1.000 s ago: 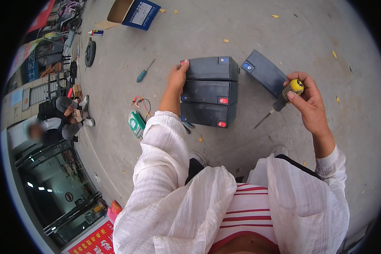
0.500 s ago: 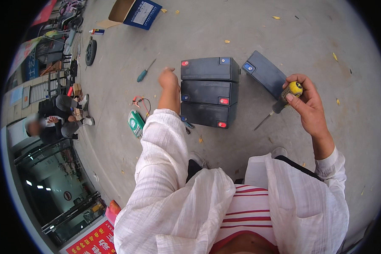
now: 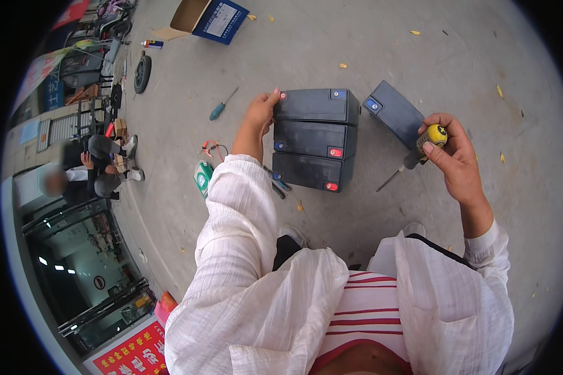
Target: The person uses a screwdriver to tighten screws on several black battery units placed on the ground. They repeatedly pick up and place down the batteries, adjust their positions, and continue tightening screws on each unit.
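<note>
1) Four batteries [image 3: 314, 139] are sitting on the ground [image 3: 350, 219]: three abreast, one angled just beside
2) Left hand [image 3: 259, 117] is touching the row's far battery [image 3: 311, 105], grip unclear
3) Right hand [image 3: 460, 160] is pinching one screwdriver [image 3: 413, 157]

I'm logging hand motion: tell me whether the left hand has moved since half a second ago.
Yes. Against the row of three batteries, the left hand moved right, fingertips now by the farthest battery's red terminal.

Four batteries [image 3: 309, 137], two screwdrivers [image 3: 216, 112], one box [image 3: 224, 22]
</note>
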The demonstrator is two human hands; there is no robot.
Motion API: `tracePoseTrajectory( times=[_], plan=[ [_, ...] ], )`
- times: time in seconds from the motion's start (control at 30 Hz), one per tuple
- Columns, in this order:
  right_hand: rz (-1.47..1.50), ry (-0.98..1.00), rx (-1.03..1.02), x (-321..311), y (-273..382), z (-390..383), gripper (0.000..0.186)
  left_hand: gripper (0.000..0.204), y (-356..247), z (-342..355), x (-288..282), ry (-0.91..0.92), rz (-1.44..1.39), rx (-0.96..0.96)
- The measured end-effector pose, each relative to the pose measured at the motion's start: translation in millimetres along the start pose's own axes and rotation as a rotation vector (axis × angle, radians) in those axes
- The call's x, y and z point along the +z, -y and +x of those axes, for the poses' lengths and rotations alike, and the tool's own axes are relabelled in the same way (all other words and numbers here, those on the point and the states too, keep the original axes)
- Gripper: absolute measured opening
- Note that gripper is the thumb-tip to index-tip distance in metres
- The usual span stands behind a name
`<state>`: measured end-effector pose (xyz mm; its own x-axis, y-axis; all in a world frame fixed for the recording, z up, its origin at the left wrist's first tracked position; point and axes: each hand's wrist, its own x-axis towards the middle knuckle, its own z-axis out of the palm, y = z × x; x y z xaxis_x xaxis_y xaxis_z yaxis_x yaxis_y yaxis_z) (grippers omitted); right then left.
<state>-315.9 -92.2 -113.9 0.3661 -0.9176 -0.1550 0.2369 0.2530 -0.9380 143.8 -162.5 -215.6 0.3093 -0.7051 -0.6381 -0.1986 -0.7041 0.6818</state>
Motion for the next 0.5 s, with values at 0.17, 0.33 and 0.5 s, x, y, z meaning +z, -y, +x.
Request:
tracePoseTrajectory(
  times=[0.17,0.33,0.5],
  plan=[
    [-0.015,-0.014,-0.029,-9,5,-2,0.035,0.05,13,-14,9,-0.184,0.05,0.116],
    [-0.068,0.023,0.066,13,9,2,0.034,0.077,-2,-18,7,-0.097,0.32,0.2],
    [-0.098,-0.051,-0.051,-1,-4,-2,0.035,0.068,-57,-10,-12,-0.039,1.036,0.311]
  ],
)
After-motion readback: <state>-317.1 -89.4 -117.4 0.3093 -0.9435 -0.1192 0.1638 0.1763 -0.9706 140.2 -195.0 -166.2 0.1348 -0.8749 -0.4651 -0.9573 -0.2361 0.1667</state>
